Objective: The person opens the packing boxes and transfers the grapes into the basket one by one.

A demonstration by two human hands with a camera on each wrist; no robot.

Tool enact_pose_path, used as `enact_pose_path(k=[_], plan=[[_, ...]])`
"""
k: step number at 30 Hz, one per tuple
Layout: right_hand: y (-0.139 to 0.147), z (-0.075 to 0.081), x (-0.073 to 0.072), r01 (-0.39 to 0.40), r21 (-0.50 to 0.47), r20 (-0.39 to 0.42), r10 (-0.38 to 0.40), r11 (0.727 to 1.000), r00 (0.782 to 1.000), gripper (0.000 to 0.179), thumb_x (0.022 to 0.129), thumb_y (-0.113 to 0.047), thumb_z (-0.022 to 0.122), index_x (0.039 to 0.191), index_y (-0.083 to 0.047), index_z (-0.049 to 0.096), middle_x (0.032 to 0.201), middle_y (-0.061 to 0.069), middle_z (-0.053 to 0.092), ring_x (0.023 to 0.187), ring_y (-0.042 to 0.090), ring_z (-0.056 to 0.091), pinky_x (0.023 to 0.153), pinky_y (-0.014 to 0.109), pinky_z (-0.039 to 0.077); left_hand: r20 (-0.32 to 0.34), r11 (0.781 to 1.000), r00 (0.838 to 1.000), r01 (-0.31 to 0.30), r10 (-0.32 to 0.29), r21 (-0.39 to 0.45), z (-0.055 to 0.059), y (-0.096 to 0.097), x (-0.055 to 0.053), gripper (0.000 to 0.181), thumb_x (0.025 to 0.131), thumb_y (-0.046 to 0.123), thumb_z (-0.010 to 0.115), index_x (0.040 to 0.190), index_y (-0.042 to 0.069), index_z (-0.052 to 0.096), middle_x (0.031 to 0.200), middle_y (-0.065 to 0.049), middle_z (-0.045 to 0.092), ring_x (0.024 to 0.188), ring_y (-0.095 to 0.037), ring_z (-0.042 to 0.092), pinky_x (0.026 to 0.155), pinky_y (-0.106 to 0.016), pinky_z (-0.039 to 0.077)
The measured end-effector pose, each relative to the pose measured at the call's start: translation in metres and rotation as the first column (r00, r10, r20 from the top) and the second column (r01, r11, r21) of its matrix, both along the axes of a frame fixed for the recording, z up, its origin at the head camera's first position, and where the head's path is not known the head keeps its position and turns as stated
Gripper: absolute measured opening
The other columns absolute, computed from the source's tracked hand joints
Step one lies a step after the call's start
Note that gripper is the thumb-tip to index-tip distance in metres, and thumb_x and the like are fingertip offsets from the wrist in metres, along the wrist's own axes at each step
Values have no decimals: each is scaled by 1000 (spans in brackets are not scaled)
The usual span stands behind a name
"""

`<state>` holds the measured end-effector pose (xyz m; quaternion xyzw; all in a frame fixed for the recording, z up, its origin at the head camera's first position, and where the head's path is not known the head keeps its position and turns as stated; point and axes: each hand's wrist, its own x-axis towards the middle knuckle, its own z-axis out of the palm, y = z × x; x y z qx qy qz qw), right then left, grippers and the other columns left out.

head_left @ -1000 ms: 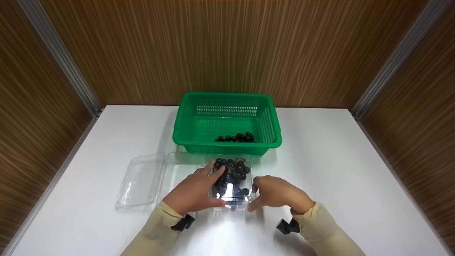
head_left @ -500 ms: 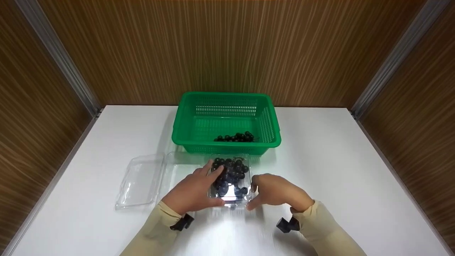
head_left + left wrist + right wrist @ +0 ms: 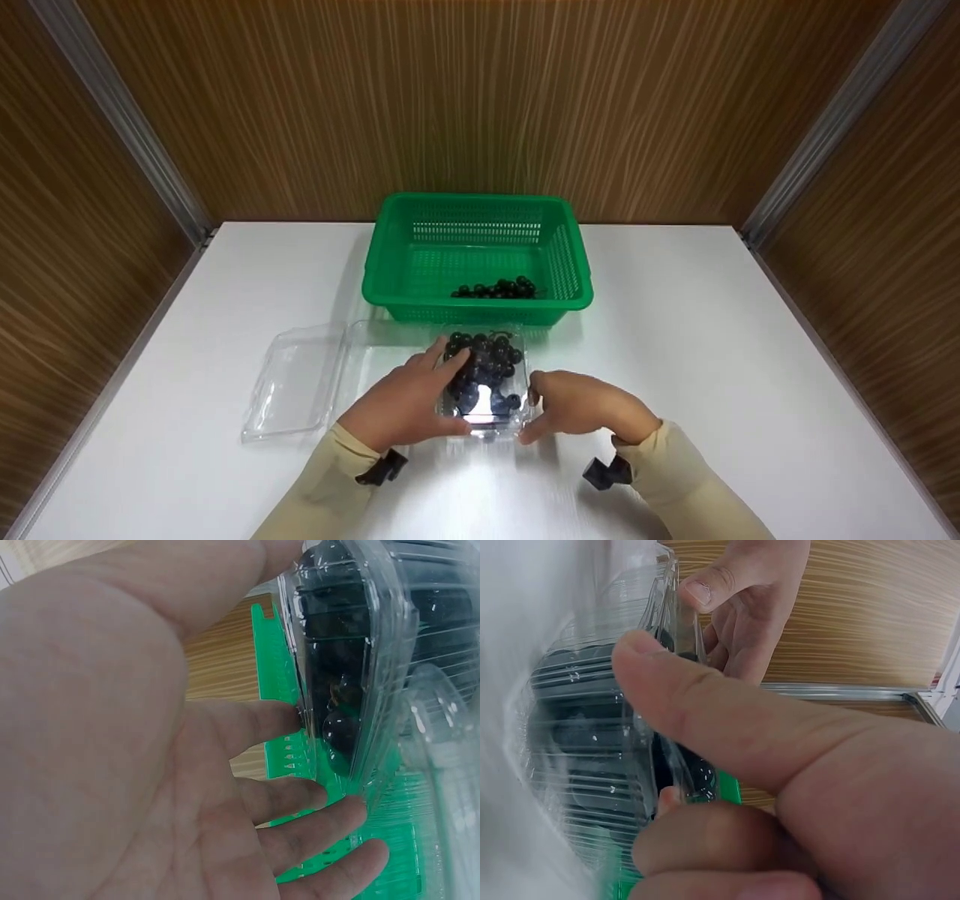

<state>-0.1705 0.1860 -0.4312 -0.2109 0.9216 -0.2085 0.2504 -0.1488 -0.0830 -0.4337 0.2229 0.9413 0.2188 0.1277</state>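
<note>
Both hands are on a clear plastic clamshell box [image 3: 487,390] full of dark grapes [image 3: 486,367], sitting on the white tabletop [image 3: 712,375] just near of the green basket [image 3: 477,259]. The left hand [image 3: 409,401] is against the left side of the box, thumb curled around the near left corner and the other fingers [image 3: 315,825] fairly straight, spread along the box wall and reaching up over the rim toward the grapes. The right hand [image 3: 581,405] has the right side, thumb [image 3: 705,712] pressed along the plastic wall with the curled fingers underneath it, so it's pinching that edge. From the right wrist view you can see the left thumb hooked on the far rim of the same box, with grapes showing dark through the ribbed plastic.

The box's lid [image 3: 296,379] is flopped open to the left, lying flat on the tabletop, still joined to the box from what the head view shows. The left wrist view shows the box's clear wall [image 3: 360,675] right against the fingertips, with the green basket mesh behind it.

Inside the basket there's already a small bunch of grapes [image 3: 496,289] lying along the near wall, right of centre. Basket sits at the far middle of the tabletop, wood-grain panels behind and on both sides. Both forearms wear beige sleeves [image 3: 330,487] with black wrist mounts.
</note>
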Motion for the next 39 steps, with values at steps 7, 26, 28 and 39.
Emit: enact_pose_path(k=[7, 26, 28, 39], plan=[[-2, 2, 1, 19, 51, -40, -17, 999, 999, 43, 77, -40, 91, 99, -13, 67, 96, -3, 67, 91, 19, 61, 86, 48, 53, -11, 1000, 1000, 7, -7, 14, 0, 0, 0, 103, 84, 54, 82, 165, 19, 29, 171, -19, 13, 149, -49, 31, 113, -59, 41], [1, -1, 0, 3, -30, -4, -3, 1000, 1000, 44, 84, -38, 86, 106, -12, 58, 82, 3, 57, 75, 19, 53, 71, 41, 44, -35, 999, 999, -25, 24, -21, -1, -1, -2, 105, 83, 56, 83, 165, 20, 28, 171, -18, 12, 148, -45, 35, 110, -56, 45], [1, -1, 1, 8, -24, -3, -8, 1000, 1000, 45, 83, -39, 86, 106, -12, 58, 83, 3, 57, 76, 19, 53, 72, 41, 45, -34, 999, 999, -24, 24, -23, -1, 0, -2, 105, 83, 56, 83, 165, 20, 28, 171, -18, 12, 148, -45, 35, 110, -56, 45], [0, 2, 4, -29, -45, 13, 30, 999, 999, 44, 88, -37, 82, 109, -10, 55, 87, 2, 57, 79, 19, 53, 75, 42, 45, -15, 1000, 1000, -23, 23, 1, 1, -2, 1, 102, 84, 53, 82, 165, 19, 29, 171, -20, 14, 145, -45, 40, 110, -56, 44]])
